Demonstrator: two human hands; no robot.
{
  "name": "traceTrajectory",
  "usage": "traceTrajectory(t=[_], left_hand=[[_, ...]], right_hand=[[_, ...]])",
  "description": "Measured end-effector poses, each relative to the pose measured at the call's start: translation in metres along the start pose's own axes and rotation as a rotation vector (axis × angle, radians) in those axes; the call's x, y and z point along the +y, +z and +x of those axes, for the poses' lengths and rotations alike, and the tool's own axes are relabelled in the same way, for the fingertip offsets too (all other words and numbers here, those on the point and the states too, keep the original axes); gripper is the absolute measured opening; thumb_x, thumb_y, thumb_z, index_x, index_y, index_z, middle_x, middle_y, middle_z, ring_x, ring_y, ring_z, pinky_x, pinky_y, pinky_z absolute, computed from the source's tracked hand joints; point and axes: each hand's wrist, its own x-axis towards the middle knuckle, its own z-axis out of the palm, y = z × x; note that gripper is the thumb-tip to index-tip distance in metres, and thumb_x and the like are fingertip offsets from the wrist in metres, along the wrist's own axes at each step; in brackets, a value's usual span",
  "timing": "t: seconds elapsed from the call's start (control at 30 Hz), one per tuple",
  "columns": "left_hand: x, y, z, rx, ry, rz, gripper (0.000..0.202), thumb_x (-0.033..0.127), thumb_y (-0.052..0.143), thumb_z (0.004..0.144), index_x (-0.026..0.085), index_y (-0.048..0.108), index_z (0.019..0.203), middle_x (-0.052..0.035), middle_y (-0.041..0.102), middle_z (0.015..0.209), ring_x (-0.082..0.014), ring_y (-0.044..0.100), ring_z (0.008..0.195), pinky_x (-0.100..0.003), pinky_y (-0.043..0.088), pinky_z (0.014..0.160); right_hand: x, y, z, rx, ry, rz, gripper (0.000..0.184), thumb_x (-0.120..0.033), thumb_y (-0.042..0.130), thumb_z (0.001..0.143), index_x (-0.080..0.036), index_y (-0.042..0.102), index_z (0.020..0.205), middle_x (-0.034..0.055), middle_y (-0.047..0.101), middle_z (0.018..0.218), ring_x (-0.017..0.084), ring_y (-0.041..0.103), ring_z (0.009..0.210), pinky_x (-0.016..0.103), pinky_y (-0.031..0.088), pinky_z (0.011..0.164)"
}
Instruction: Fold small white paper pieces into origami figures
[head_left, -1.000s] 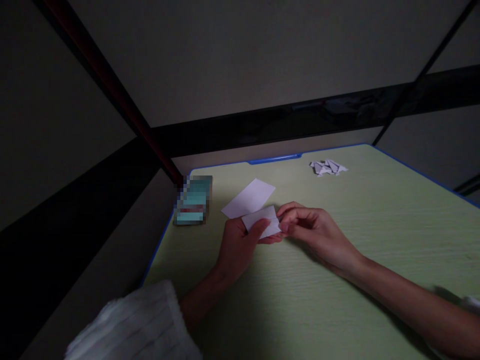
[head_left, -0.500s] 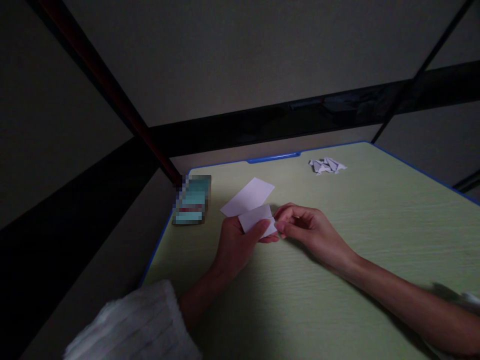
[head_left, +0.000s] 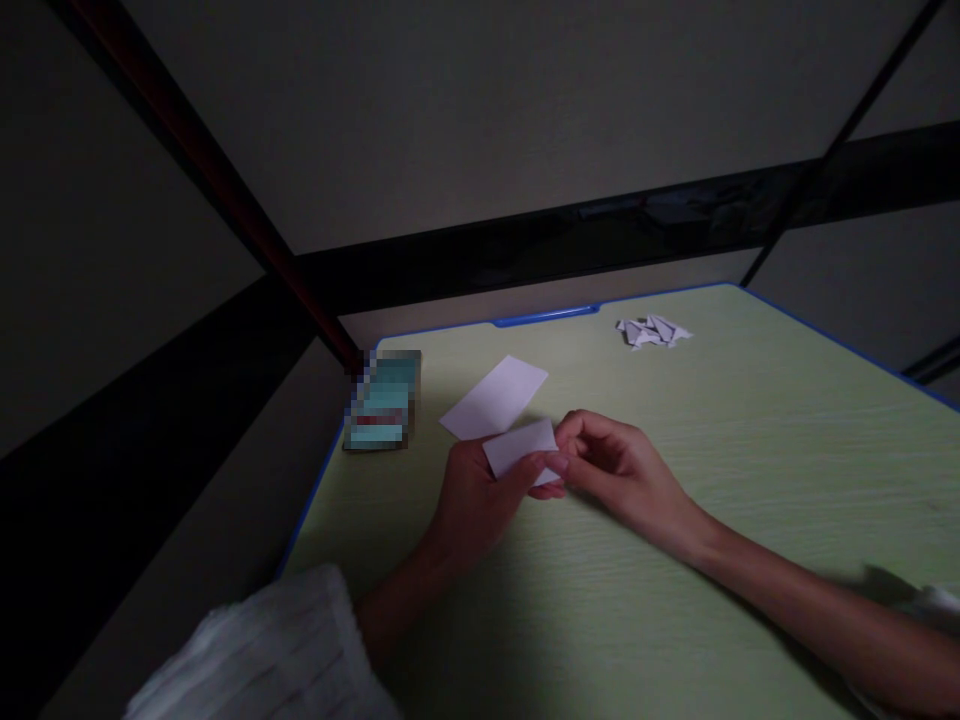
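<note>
A small folded white paper [head_left: 519, 447] is held between both my hands just above the pale green table [head_left: 675, 560]. My left hand [head_left: 476, 500] grips its left side, thumb on top and fingers underneath. My right hand [head_left: 622, 465] pinches its right edge with curled fingers. Just behind the hands a flat white paper slip [head_left: 495, 397] lies on the table.
A blurred teal box [head_left: 382, 400] sits near the table's left edge. A small pile of folded white paper pieces [head_left: 652, 331] lies at the far side. The table has a blue rim [head_left: 547, 317]. Dark bars and a wall stand behind.
Both hands and the folded paper have shifted slightly toward me, and the right fingers have closed tighter on the paper's right edge.
</note>
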Motion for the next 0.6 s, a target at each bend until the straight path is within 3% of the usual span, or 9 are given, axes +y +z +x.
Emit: traceTrajectory(t=[0.27,0.4,0.5,0.6], left_hand=[[-0.003,0.0003,-0.0025,-0.01,0.052,0.06,0.015,0.026,0.061,0.064,0.012,0.065,0.061,-0.0024,0.065,0.053,-0.0142,0.06,0.048,-0.022,0.049,0.046],[-0.0038,-0.0009,-0.0023,-0.102,0.062,0.008,0.016,0.026,0.06,0.067,0.012,0.064,0.059,-0.0026,0.065,0.053,-0.0133,0.06,0.047,-0.021,0.048,0.046],[-0.0043,-0.0023,-0.001,-0.158,0.053,-0.059,0.02,0.027,0.057,0.069,0.012,0.063,0.057,-0.0029,0.064,0.053,-0.0121,0.058,0.046,-0.02,0.046,0.047],[-0.0047,-0.0038,0.0004,-0.099,0.033,-0.079,0.02,0.027,0.058,0.069,0.011,0.062,0.058,-0.0023,0.063,0.051,-0.0109,0.056,0.043,-0.02,0.044,0.044]], right_hand=[[-0.0006,-0.0018,-0.0016,-0.02,0.001,0.117,0.021,-0.027,0.064,0.066,-0.015,0.049,0.059,-0.005,0.048,0.048,0.007,0.044,0.045,0.021,0.031,0.045],[0.0033,-0.0021,-0.0021,-0.026,-0.011,0.221,0.018,-0.022,0.064,0.068,-0.015,0.05,0.059,-0.0038,0.051,0.049,0.007,0.043,0.045,0.022,0.029,0.045],[0.0042,-0.0029,-0.0011,-0.051,0.006,0.268,0.019,-0.025,0.058,0.073,-0.015,0.051,0.058,-0.0022,0.051,0.05,0.009,0.045,0.047,0.024,0.031,0.048],[0.003,-0.0039,-0.0002,-0.083,0.017,0.241,0.031,-0.033,0.047,0.079,-0.015,0.049,0.054,-0.0005,0.05,0.051,0.01,0.042,0.048,0.026,0.031,0.05]])
